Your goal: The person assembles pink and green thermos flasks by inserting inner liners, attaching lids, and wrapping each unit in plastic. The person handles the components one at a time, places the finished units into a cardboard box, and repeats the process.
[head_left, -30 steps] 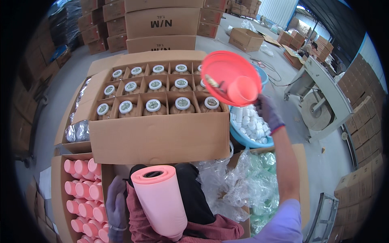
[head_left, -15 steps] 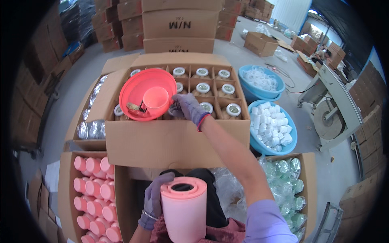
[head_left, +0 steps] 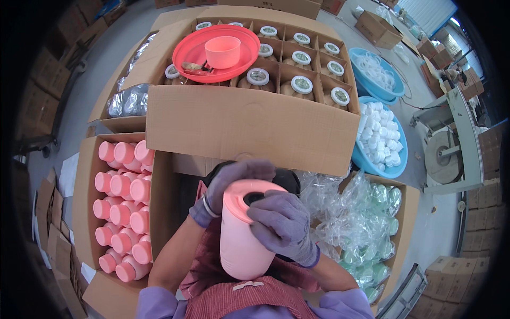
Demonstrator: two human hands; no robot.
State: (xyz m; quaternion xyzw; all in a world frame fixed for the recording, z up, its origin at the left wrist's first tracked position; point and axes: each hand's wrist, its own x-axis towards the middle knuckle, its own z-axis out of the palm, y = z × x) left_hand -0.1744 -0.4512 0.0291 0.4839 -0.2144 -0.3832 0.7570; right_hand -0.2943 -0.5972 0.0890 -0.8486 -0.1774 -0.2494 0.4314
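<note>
Right hand point(head_left: 284, 223) and left hand point(head_left: 234, 181) had both shifted: half a second earlier the right was at the rim of the red basin point(head_left: 183, 48) and the left beside the pink container point(head_left: 241, 244); now the two met around the container's top. That left the basin untouched and gave both gloved hands to one object.

Nearest, the container stood slightly tilted on the person's lap, against the dark red apron point(head_left: 228, 305), its ringed top facing up. The right hand's fingers were curled over the near right of that top, beside the dark centre point(head_left: 254, 198); whether they pinched anything I could not tell. The left hand was stretched out, its blurred fingers straight across the far rim and closed on nothing visible; contact there was unclear.

To the left, a carton held rows of pink bottles point(head_left: 121, 186); to the right, clear plastic bags point(head_left: 350, 228) lay over green pieces point(head_left: 390, 223). Beyond the lap stood the divided carton point(head_left: 249, 119) of jars with white-rimmed lids point(head_left: 302, 85), the basin resting on some of them with a cup point(head_left: 223, 51) inside. Farther right were white caps point(head_left: 380, 135) in a blue basin point(head_left: 401, 154), then white rings point(head_left: 374, 69) and a grey machine point(head_left: 467, 154).
</note>
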